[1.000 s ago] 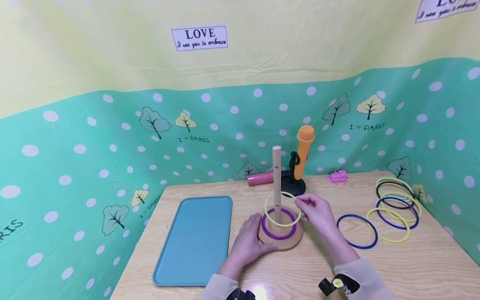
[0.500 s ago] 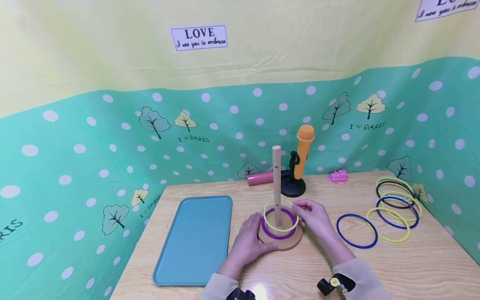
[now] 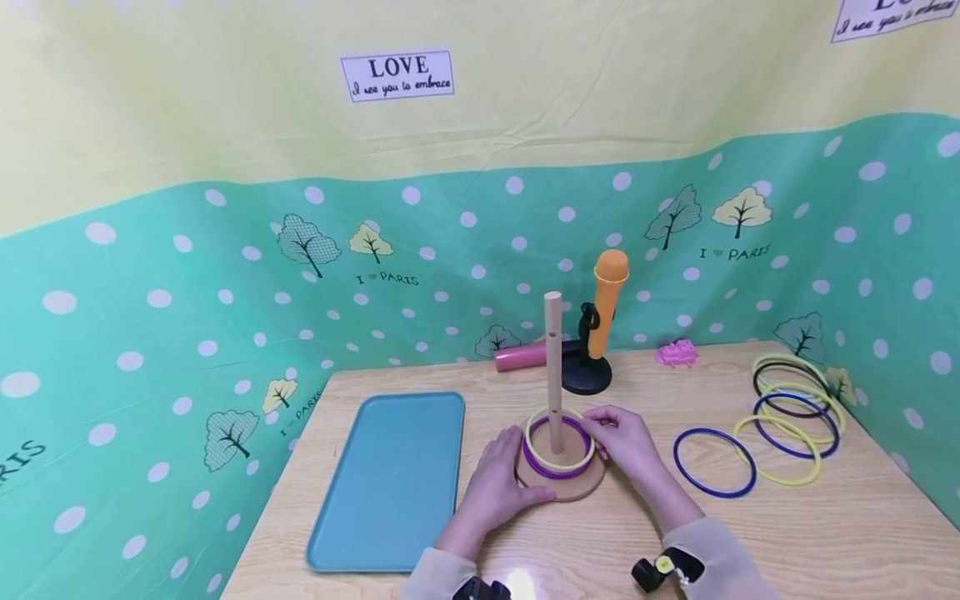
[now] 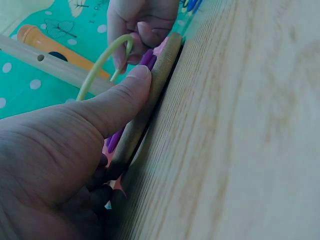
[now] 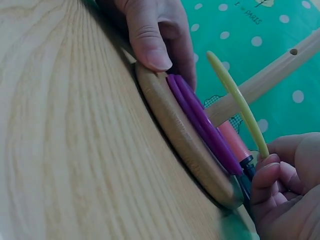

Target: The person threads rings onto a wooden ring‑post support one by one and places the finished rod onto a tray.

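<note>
While I am sitting at a pale wooden table point(image 3: 750, 542) with a visible grain, I am lowering a yellow ring point(image 3: 558, 439) down a ring-toss peg. A flat teal plastic tray point(image 3: 390, 479) with rounded corners is lying on the table to my left, near the stand but apart from it. At the centre is standing the round wooden base point(image 3: 581, 486), a smooth, thick disc with a rounded edge, and from its middle an upright wooden dowel point(image 3: 553, 350) with small drilled holes is rising. A purple ring point(image 3: 534, 462) is already lying flat on the base around the dowel.

My left hand point(image 3: 491, 487) is steadying the base, thumb pressing flat on its rim and fingers curling round its edge. My right hand point(image 3: 630, 446) is pinching the yellow ring at its right side between thumb and fingertips; the ring, thin, glossy and slightly flexible, is encircling the dowel and tilting just above the purple one, not yet lying flat.

I judge this to be the last part of seating the ring: the next move is calling for me to loosen the pinch so it is settling level, without nudging the dowel.

Further right, loose thin hoops point(image 3: 791, 408) in blue, yellow and a dark colour are lying overlapped. Behind are standing an orange toy microphone point(image 3: 607, 300) on a black stand, a pink cylinder point(image 3: 520, 357) and a small pink toy point(image 3: 677, 353).
</note>
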`<control>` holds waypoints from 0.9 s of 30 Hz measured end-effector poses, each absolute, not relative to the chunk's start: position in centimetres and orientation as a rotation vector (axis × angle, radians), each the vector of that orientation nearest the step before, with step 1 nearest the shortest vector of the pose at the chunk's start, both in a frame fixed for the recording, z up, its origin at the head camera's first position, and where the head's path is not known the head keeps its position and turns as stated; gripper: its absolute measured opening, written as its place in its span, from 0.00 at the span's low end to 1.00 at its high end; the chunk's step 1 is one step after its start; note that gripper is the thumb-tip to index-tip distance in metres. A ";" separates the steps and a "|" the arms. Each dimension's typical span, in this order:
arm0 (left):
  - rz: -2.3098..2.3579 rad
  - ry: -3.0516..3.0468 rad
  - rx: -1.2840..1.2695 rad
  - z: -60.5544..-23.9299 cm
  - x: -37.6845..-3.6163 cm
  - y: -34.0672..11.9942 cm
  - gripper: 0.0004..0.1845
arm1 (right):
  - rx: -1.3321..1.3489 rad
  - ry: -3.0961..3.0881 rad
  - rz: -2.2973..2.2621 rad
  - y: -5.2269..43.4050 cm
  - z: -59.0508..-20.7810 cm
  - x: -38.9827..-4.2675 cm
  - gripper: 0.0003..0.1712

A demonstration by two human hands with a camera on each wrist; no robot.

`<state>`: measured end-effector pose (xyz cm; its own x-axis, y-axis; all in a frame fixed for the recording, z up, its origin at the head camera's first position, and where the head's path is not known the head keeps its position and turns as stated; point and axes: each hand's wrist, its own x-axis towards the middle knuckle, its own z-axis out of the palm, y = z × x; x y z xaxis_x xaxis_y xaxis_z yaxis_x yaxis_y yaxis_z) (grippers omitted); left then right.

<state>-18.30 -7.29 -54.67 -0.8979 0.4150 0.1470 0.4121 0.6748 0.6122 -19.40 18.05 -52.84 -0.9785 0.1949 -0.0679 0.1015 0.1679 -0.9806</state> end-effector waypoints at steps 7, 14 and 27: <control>1.046 2.873 0.710 -54.7 -18.3 -7.3 0.64 | -0.251 -2.370 1.888 17.9 -53.1 -19.3 0.10; 1.053 2.880 0.717 -54.6 -18.3 -7.2 0.63 | -0.224 -2.396 1.854 17.9 -53.4 -19.4 0.10; 1.036 2.881 0.709 -54.6 -18.3 -7.2 0.64 | -0.200 -2.460 1.796 18.1 -53.5 -19.6 0.08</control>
